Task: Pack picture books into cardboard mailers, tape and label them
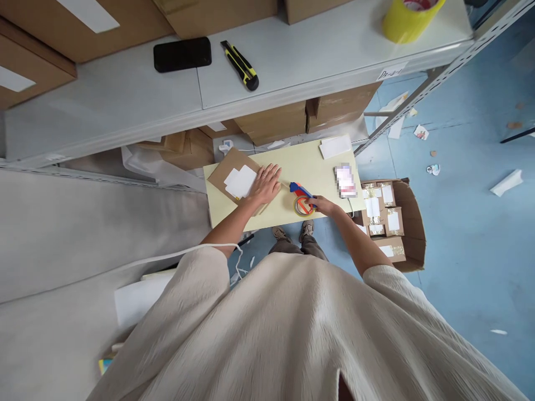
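My left hand [266,184] lies flat with its fingers stretched out on the right side of a brown cardboard box [225,170]. A white label [241,182] is on the box's top, partly under my wrist. In my right hand [321,204] is a blue and red tape dispenser [301,192] with a roll of tape in it. Its head points left towards the box, with a short gap between them. A strip of tape seems to run from it towards my left fingers, though this is hard to make out. Both hands are over a pale yellow table [273,211].
A stack of white paper [335,146] and a blurred-out device [345,180] lie on the table's right. A large carton [412,223] of small boxes stands on the floor. The shelf above holds a phone [183,54], a cutter knife [240,65] and yellow tape [407,22].
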The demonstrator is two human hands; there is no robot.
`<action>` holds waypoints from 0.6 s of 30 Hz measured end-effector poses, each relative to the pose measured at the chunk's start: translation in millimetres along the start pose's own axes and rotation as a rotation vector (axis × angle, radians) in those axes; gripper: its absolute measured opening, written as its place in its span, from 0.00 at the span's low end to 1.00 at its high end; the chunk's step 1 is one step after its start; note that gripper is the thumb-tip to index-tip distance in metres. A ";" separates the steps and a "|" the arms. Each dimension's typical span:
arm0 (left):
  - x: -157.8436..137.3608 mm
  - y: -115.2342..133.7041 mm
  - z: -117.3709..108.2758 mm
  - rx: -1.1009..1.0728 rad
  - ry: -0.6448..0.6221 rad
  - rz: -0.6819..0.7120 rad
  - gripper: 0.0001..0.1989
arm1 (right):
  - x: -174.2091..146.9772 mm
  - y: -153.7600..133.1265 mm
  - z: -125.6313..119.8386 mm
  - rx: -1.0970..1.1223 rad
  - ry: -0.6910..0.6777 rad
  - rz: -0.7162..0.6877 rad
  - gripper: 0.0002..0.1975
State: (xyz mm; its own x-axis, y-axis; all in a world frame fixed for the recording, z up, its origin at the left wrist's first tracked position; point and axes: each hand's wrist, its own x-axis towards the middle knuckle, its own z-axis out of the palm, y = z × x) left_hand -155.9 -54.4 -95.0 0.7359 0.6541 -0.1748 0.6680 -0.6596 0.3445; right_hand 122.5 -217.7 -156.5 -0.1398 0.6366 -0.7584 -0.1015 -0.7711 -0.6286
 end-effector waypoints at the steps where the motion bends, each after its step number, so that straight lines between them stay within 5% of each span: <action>1: 4.8 0.6 1.1 -0.008 0.017 -0.022 0.37 | 2.0 -0.6 2.5 0.023 -0.009 -0.002 0.24; 9: 21.8 11.7 2.5 -0.062 0.125 -0.233 0.39 | 10.0 -5.7 10.9 0.106 -0.011 -0.003 0.22; 18: 52.2 -14.9 16.5 -0.068 0.332 -0.535 0.39 | -24.1 -7.1 5.7 0.049 0.031 0.045 0.24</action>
State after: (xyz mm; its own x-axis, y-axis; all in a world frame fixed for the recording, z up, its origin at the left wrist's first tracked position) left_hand -125.6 -16.5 -124.5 0.2219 0.9739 -0.0475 0.9173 -0.1919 0.3488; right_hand 121.0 -227.6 -132.8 -0.1152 0.6007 -0.7911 -0.1442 -0.7981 -0.5850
